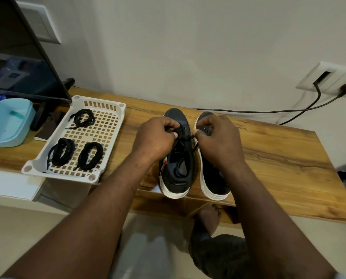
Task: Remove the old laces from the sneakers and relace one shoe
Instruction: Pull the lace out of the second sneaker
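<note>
Pinching a black lace (185, 156) with left hand (154, 137) and right hand (216, 137), fingers curled, above the left shoe (176, 174). Cannot tell which eyelet: hidden under knuckles. Slack looped inside that shoe. Just beside, on the table (278, 162), the right shoe (216, 182), mid-part covered by the right hand. Further left, in a tray (105, 102), three coiled laces (81, 117).

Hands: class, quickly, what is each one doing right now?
Left hand: closed, pinching the black lace over the sneaker.
Right hand: closed, pinching the same lace.
</note>
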Motion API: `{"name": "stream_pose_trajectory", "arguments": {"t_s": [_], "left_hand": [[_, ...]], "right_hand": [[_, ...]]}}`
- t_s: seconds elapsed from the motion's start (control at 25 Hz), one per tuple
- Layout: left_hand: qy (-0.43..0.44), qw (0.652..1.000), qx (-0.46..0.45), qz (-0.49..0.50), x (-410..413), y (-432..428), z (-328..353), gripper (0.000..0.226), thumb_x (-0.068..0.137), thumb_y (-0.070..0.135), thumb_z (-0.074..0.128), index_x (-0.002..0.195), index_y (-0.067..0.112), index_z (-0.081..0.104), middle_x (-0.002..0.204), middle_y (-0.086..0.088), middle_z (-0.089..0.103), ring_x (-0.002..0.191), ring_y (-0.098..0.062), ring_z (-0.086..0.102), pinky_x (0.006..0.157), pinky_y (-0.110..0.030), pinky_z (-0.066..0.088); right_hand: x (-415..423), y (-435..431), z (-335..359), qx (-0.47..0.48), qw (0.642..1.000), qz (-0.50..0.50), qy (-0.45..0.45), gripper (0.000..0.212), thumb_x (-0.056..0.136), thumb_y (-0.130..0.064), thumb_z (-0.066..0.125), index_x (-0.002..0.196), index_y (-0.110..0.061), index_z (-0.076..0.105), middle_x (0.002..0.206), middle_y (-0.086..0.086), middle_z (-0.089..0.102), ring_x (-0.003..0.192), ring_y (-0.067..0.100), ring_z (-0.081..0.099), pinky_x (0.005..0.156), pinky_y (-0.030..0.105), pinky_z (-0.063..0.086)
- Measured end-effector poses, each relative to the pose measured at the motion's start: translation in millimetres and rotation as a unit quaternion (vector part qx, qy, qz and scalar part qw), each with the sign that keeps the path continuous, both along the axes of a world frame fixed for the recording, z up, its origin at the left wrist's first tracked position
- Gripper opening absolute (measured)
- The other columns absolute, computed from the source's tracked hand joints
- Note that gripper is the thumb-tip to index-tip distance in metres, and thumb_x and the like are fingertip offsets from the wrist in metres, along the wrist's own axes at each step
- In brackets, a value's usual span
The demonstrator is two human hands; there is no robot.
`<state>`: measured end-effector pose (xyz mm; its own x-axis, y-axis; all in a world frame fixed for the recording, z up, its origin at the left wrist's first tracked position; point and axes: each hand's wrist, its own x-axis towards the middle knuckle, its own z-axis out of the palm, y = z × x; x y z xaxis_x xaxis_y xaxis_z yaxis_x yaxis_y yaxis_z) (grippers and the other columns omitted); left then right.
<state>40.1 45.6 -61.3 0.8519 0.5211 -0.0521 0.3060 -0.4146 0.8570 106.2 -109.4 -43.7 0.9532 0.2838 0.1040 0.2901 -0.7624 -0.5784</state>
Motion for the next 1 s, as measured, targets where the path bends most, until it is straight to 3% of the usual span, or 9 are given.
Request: {"name": "stream_pose_trajectory", "arguments": {"t_s": [0.16, 0.28, 0.4, 0.52, 0.6, 0.8, 0.88, 0.92, 1.0], "left_hand": [[-0.03, 0.999, 0.043, -0.009, 1.1, -3.1, 2.3, 0.021, 0.097, 0.018, 0.071, 0.113, 0.03, 0.078, 0.107, 0.018, 0.07, 0.094, 0.003, 0.057, 0.072, -0.008, 0.037], [-0.082, 0.997, 0.01, 0.002, 2.1, -2.9, 4.1, 0.01, 0.098, 0.025, 0.072, 0.099, 0.031, 0.08, 0.092, 0.021, 0.071, 0.089, 0.003, 0.065, 0.073, -0.015, 0.047], [-0.115, 0.972, -0.204, 0.024, 4.5, 1.8, 8.0, 0.017, 0.101, 0.014, 0.065, 0.104, 0.02, 0.08, 0.09, 0.007, 0.078, 0.09, -0.003, 0.073, 0.08, -0.027, 0.057], [-0.151, 0.879, -0.452, 0.005, 3.0, 5.1, 15.8, 0.026, 0.104, 0.002, 0.053, 0.119, 0.011, 0.072, 0.089, -0.006, 0.074, 0.103, -0.025, 0.077, 0.093, -0.038, 0.06], [-0.186, 0.823, -0.536, 0.009, 1.6, 5.9, 20.2, 0.028, 0.103, -0.002, 0.049, 0.123, 0.008, 0.068, 0.08, -0.006, 0.07, 0.098, -0.032, 0.077, 0.091, -0.042, 0.062], [-0.276, 0.739, -0.613, 0.037, 3.2, 13.2, 23.9, 0.025, 0.103, 0.003, 0.047, 0.118, 0.008, 0.066, 0.074, -0.001, 0.051, 0.06, -0.011, 0.048, 0.064, -0.029, 0.05], [-0.288, 0.758, -0.585, 0.031, 2.8, 20.3, 25.8, 0.021, 0.102, 0.005, 0.05, 0.113, 0.009, 0.067, 0.073, 0.0, 0.045, 0.054, -0.009, 0.034, 0.057, -0.025, 0.038], [-0.271, 0.823, -0.498, 0.024, 2.2, 22.3, 27.0, 0.017, 0.102, 0.007, 0.054, 0.111, 0.012, 0.068, 0.073, 0.001, 0.044, 0.053, -0.01, 0.032, 0.054, -0.025, 0.035], [-0.133, 0.985, -0.113, -0.008, 0.7, 21.5, 25.5, 0.01, 0.097, 0.021, 0.069, 0.106, 0.024, 0.072, 0.078, 0.009, 0.049, 0.062, -0.011, 0.045, 0.058, -0.027, 0.036]], "right_hand": [[-5.0, 1.7, -2.6, -0.15, 0.984, 0.1, 0.004, 0.046, 0.092, -0.024, 0.072, 0.135, -0.038, 0.063, 0.132, -0.007, 0.067, 0.127, 0.025, 0.057, 0.106, 0.053, 0.048], [-3.1, -1.1, -7.2, -0.094, 0.992, 0.089, -0.004, 0.005, 0.096, -0.028, 0.071, 0.098, -0.033, 0.073, 0.091, -0.012, 0.074, 0.09, 0.014, 0.068, 0.091, 0.046, 0.056], [-1.5, -6.1, 1.2, 0.062, 0.994, 0.079, 0.048, 0.014, 0.093, -0.026, 0.077, 0.081, -0.026, 0.07, 0.078, -0.009, 0.071, 0.073, 0.007, 0.067, 0.072, 0.034, 0.055], [-6.2, -4.0, 5.9, 0.24, 0.955, 0.096, 0.147, 0.007, 0.09, -0.021, 0.074, 0.085, -0.017, 0.073, 0.097, 0.0, 0.075, 0.092, 0.018, 0.071, 0.087, 0.049, 0.06], [-6.7, 0.7, 8.4, 0.387, 0.898, 0.088, 0.191, 0.009, 0.089, -0.019, 0.066, 0.086, -0.011, 0.07, 0.101, 0.009, 0.076, 0.095, 0.024, 0.07, 0.089, 0.053, 0.057], [5.0, -10.3, 26.6, 0.72, 0.646, -0.013, 0.253, 0.006, 0.101, -0.018, 0.056, 0.095, -0.018, 0.053, 0.097, 0.008, 0.078, 0.084, 0.025, 0.075, 0.076, 0.035, 0.056], [8.8, -15.9, 24.4, 0.695, 0.687, -0.035, 0.208, 0.009, 0.102, -0.02, 0.059, 0.098, -0.016, 0.052, 0.077, 0.001, 0.067, 0.062, 0.017, 0.061, 0.062, 0.03, 0.049], [8.9, -16.6, 22.9, 0.627, 0.76, -0.05, 0.164, 0.009, 0.104, -0.019, 0.058, 0.099, -0.016, 0.052, 0.071, -0.001, 0.061, 0.057, 0.014, 0.052, 0.056, 0.027, 0.043], [6.6, -15.1, 17.2, 0.408, 0.909, -0.04, 0.078, 0.003, 0.105, -0.02, 0.059, 0.107, -0.019, 0.057, 0.069, -0.005, 0.056, 0.056, 0.011, 0.047, 0.053, 0.027, 0.039]]}}
